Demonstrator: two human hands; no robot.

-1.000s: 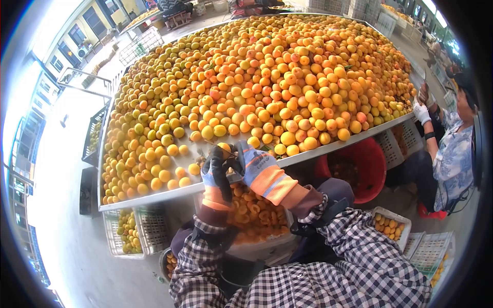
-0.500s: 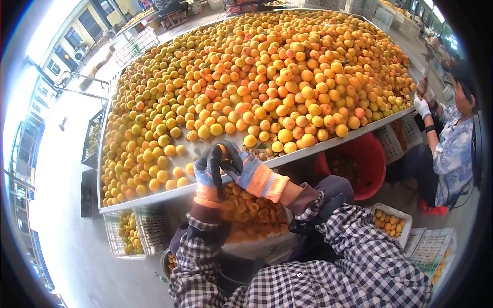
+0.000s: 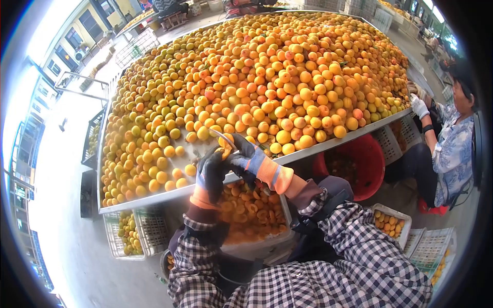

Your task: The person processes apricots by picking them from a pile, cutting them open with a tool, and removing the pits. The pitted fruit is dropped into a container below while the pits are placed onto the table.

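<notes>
Both my hands wear dark gloves with orange and blue cuffs and meet over the near edge of a metal-rimmed table (image 3: 149, 198) heaped with orange and yellow apricots (image 3: 287, 77). My left hand (image 3: 213, 167) is closed on an apricot (image 3: 226, 149) that looks cut open. A curved blade (image 3: 224, 137) rises beside that fruit, with my right hand (image 3: 246, 154) closed at its lower end; its handle is hidden. Below my hands sits a crate of opened apricot pieces (image 3: 249, 210).
A red tub (image 3: 359, 167) stands under the table's edge. At the right sits a co-worker (image 3: 454, 149) with a white-gloved hand at the table. Crates (image 3: 149, 231) stand lower left, and a fruit-filled crate (image 3: 390, 223) lower right.
The curved blade now shows above my hands, and the fruit between them looks opened. My hands have shifted slightly. The co-worker's gloved hands have moved a little left.
</notes>
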